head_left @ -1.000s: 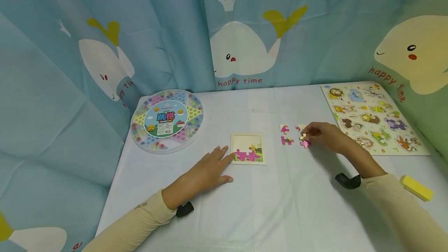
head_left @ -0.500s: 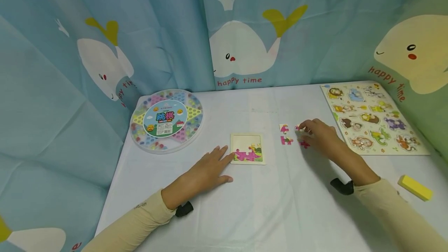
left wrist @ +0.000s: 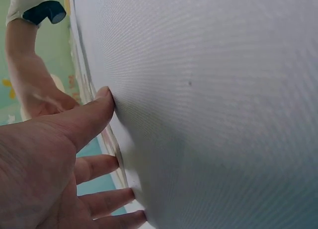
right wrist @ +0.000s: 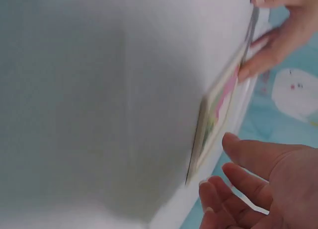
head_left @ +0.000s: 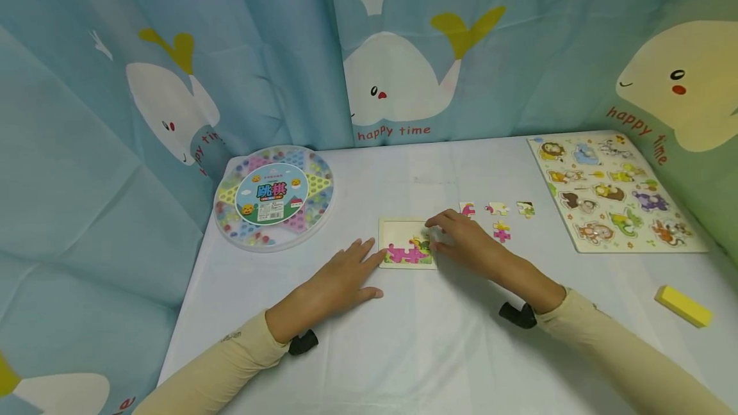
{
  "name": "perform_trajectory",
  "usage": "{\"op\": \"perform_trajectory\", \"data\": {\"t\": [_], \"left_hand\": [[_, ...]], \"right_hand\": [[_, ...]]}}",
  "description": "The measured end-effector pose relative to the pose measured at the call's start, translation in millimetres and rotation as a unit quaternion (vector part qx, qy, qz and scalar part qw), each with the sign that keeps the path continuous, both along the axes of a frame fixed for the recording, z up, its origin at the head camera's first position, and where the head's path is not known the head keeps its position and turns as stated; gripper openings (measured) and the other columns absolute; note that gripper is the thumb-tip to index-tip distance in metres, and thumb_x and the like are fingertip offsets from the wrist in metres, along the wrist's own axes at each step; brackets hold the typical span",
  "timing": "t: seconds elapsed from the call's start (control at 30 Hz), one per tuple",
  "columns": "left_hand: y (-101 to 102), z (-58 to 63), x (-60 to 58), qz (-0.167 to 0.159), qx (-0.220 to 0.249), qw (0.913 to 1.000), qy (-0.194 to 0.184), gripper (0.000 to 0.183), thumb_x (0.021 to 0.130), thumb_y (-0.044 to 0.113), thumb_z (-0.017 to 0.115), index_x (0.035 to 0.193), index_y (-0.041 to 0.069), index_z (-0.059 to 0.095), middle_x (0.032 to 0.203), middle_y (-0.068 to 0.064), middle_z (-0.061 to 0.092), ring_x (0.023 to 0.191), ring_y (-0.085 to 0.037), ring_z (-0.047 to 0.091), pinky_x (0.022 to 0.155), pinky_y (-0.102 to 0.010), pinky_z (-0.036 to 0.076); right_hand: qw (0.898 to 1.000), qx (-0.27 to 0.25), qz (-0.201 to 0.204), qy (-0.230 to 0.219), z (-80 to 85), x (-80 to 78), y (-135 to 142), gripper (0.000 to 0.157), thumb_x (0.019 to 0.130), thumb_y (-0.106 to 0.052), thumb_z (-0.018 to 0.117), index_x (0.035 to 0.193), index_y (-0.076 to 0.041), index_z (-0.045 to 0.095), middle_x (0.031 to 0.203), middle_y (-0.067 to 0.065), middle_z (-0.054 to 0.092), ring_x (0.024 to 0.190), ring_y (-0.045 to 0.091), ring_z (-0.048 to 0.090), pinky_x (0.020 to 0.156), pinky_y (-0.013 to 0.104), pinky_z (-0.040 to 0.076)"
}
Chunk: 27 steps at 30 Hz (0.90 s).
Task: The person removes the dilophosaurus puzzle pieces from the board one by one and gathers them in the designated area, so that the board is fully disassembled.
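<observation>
A small square puzzle tray [head_left: 398, 220] lies mid-table, partly filled along its bottom and right side with pink and green pieces [head_left: 406, 253]. My left hand [head_left: 340, 284] rests flat with fingers spread, its index fingertip touching the tray's left edge. Over the tray's right edge hovers my right hand [head_left: 469, 245], thumb and fingers bent but apart; no piece shows between them in the right wrist view. Loose puzzle pieces lie beyond it: a pink one [head_left: 467, 209], a white one [head_left: 498, 209], a green one [head_left: 525, 209] and a pink-yellow one [head_left: 501, 232].
A round Chinese checkers set [head_left: 273, 242] with coloured marbles stands at the back left. An animal puzzle board [head_left: 623, 194] lies at the back right, with a yellow block [head_left: 683, 306] nearer the front. A whale-print curtain [head_left: 398, 82] surrounds the table.
My right hand has moved left from the loose pieces to the tray, uncovering the green piece. The lower-left loose piece is out of sight. My left hand has stayed put.
</observation>
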<state>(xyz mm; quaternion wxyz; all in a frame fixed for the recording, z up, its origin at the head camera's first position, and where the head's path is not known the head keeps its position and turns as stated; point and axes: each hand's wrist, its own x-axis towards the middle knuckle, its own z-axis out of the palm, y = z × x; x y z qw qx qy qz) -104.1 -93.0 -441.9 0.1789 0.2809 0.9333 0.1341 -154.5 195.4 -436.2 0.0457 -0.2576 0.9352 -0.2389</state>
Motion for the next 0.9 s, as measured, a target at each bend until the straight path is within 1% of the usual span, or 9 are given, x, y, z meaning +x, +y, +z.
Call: {"op": "perform_trajectory", "data": {"t": [0.07, 0.2, 0.27, 0.33, 0.4, 0.57, 0.63, 0.73, 0.9], "left_hand": [[0.0, -0.1, -0.3, -0.001, 0.0, 1.0, -0.002, 0.075, 0.103, 0.046, 0.066, 0.165, 0.015, 0.037, 0.173, -0.016, 0.027, 0.16, -0.04, 0.024, 0.125, -0.058, 0.03], [0.2, -0.4, -0.6, -0.003, 0.002, 1.0, -0.002, 0.075, 0.104, 0.046, 0.066, 0.165, 0.014, 0.037, 0.173, -0.017, 0.027, 0.16, -0.041, 0.024, 0.125, -0.058, 0.03], [0.3, -0.7, -0.8, -0.002, 0.003, 1.0, -0.002, 0.075, 0.103, 0.046, 0.066, 0.165, 0.015, 0.037, 0.173, -0.016, 0.027, 0.16, -0.041, 0.024, 0.125, -0.058, 0.03], [0.4, -1.2, -1.1, -0.001, 0.003, 1.0, -0.002, 0.075, 0.103, 0.046, 0.066, 0.165, 0.015, 0.037, 0.173, -0.016, 0.027, 0.16, -0.041, 0.024, 0.125, -0.058, 0.03], [0.4, -1.2, -1.2, 0.0, 0.002, 1.0, -0.002, 0.075, 0.103, 0.046, 0.066, 0.165, 0.015, 0.037, 0.173, -0.016, 0.027, 0.16, -0.041, 0.023, 0.125, -0.058, 0.03], [0.2, -0.3, -1.0, 0.001, 0.005, 1.0, -0.004, 0.075, 0.103, 0.046, 0.066, 0.165, 0.015, 0.038, 0.173, -0.016, 0.027, 0.16, -0.041, 0.023, 0.126, -0.058, 0.03], [0.2, -0.7, -1.3, 0.002, 0.005, 1.0, -0.004, 0.075, 0.103, 0.046, 0.066, 0.165, 0.015, 0.038, 0.173, -0.016, 0.027, 0.16, -0.042, 0.023, 0.126, -0.058, 0.029], [0.0, -1.2, -1.3, 0.001, 0.003, 1.0, -0.004, 0.075, 0.103, 0.046, 0.066, 0.165, 0.015, 0.038, 0.173, -0.016, 0.027, 0.16, -0.041, 0.023, 0.126, -0.058, 0.03], [0.1, -0.4, -0.8, 0.001, 0.001, 1.0, -0.003, 0.075, 0.103, 0.047, 0.066, 0.165, 0.015, 0.037, 0.173, -0.016, 0.027, 0.16, -0.04, 0.024, 0.125, -0.058, 0.03]], "right_hand": [[1.0, 0.018, 0.001, 0.001, -3.9, 0.9, -8.0, 0.041, 0.091, -0.007, 0.083, 0.129, -0.002, 0.068, 0.125, 0.016, 0.068, 0.118, 0.036, 0.065, 0.102, 0.055, 0.053], [0.998, 0.057, 0.0, 0.012, -9.6, 2.5, -16.0, 0.038, 0.09, -0.008, 0.084, 0.125, -0.006, 0.07, 0.12, 0.012, 0.07, 0.115, 0.034, 0.066, 0.091, 0.052, 0.053], [0.998, 0.061, 0.004, 0.018, -10.8, 3.0, -17.2, 0.037, 0.09, -0.005, 0.083, 0.124, -0.006, 0.071, 0.118, 0.012, 0.07, 0.111, 0.032, 0.066, 0.087, 0.049, 0.053], [0.998, 0.054, 0.014, 0.024, -10.9, 3.2, -17.0, 0.035, 0.09, -0.003, 0.083, 0.123, -0.004, 0.07, 0.116, 0.013, 0.069, 0.108, 0.031, 0.065, 0.085, 0.048, 0.053], [0.998, 0.046, 0.027, 0.025, -9.7, 2.7, -16.5, 0.036, 0.09, -0.001, 0.082, 0.123, -0.003, 0.069, 0.116, 0.014, 0.067, 0.106, 0.03, 0.064, 0.086, 0.047, 0.054], [0.998, 0.026, 0.052, -0.004, -5.7, 0.1, -14.0, 0.037, 0.092, 0.002, 0.079, 0.127, -0.001, 0.068, 0.115, 0.014, 0.062, 0.103, 0.025, 0.058, 0.089, 0.042, 0.055], [0.998, 0.02, 0.053, -0.016, -4.7, -0.4, -13.6, 0.036, 0.093, 0.002, 0.078, 0.127, -0.002, 0.068, 0.115, 0.013, 0.06, 0.103, 0.024, 0.057, 0.089, 0.041, 0.055], [0.999, 0.014, 0.046, -0.02, -4.6, -0.1, -13.3, 0.035, 0.093, 0.001, 0.078, 0.126, -0.005, 0.066, 0.114, 0.012, 0.058, 0.101, 0.023, 0.056, 0.087, 0.041, 0.055], [0.999, -0.003, 0.041, -0.019, -5.7, 0.2, -11.5, 0.034, 0.094, 0.0, 0.077, 0.123, -0.012, 0.064, 0.11, 0.01, 0.062, 0.099, 0.024, 0.061, 0.085, 0.042, 0.056]]}}
